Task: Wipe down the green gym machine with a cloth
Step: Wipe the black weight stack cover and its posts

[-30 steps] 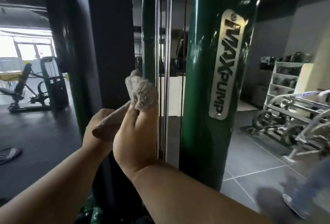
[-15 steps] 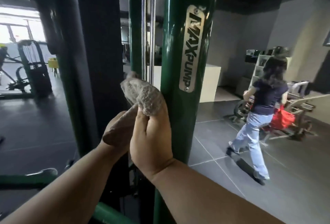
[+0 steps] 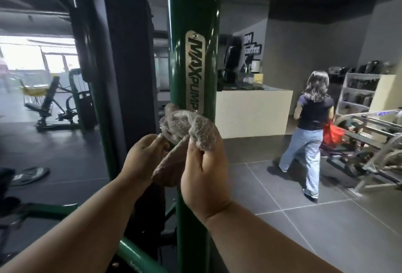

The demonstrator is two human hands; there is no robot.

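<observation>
Head view: both hands, left & right, still grip cloth, now seemingly vs. green post.

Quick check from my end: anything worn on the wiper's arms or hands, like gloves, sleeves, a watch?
Nothing shows. The left hand and right hand are bare, with no gloves or rings in view. Both forearms are uncovered down to the frame edge, with no sleeve, watch or wristband.

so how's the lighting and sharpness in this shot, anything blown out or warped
Head view: the bright windows at far left are blown out; the rest of the gym is dim. The glossy green upright post shows streaks of glare. Wide-angle distortion bends edges, and the crumpled grey cloth looks slightly soft.
</observation>
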